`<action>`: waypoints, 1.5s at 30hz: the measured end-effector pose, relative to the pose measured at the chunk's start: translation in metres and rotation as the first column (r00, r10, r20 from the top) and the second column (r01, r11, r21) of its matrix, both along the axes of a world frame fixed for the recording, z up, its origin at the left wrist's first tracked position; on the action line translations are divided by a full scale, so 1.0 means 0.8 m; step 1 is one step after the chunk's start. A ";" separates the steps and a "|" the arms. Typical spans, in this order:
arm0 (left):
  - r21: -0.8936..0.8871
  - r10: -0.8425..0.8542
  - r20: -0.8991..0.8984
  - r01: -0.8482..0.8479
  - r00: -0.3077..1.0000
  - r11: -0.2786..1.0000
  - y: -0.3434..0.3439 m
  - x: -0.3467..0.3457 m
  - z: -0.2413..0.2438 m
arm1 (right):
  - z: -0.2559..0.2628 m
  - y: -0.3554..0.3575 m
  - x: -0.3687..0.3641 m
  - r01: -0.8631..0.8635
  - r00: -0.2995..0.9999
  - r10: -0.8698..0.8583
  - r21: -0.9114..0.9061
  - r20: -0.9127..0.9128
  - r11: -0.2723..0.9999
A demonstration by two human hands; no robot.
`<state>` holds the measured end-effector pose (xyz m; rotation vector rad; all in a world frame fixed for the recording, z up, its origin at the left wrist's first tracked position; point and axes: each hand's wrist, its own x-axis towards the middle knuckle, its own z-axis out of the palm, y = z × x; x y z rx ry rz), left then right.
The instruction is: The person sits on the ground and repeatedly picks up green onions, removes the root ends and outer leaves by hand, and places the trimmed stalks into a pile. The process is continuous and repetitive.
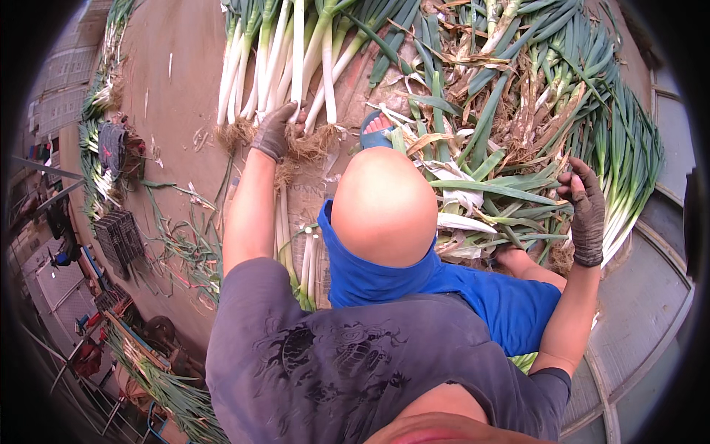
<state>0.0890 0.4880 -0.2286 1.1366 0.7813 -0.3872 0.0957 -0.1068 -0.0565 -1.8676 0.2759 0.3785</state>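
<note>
My left hand [277, 130], in a dirty fingerless glove, holds the root end of a long-stemmed green onion [298, 61]. It lies at the edge of a row of cleaned green onions [238, 72], their roots towards me. My right hand [582, 211], in a similar glove with bare fingertips, is raised on the right with curled fingers, over a heap of stripped leaves [493, 188]; whether anything thin is between the fingertips is unclear. Uncleaned green onions with dry brown skins [527, 111] lie beyond that hand.
More green onions [621, 183] lie along the right edge beside glass-like panels [632, 305]. Several trimmed stalks [309, 266] lie by my knee. On the left are a black plastic crate [118, 236], a dark cloth [112, 147], scattered leaf scraps [188, 250] and another green onion pile [166, 388].
</note>
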 end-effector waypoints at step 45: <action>0.247 -0.625 0.297 0.574 0.721 0.780 -0.284 0.087 0.255 | 0.142 -0.347 -0.010 0.018 0.999 -0.052 0.846 0.011 0.533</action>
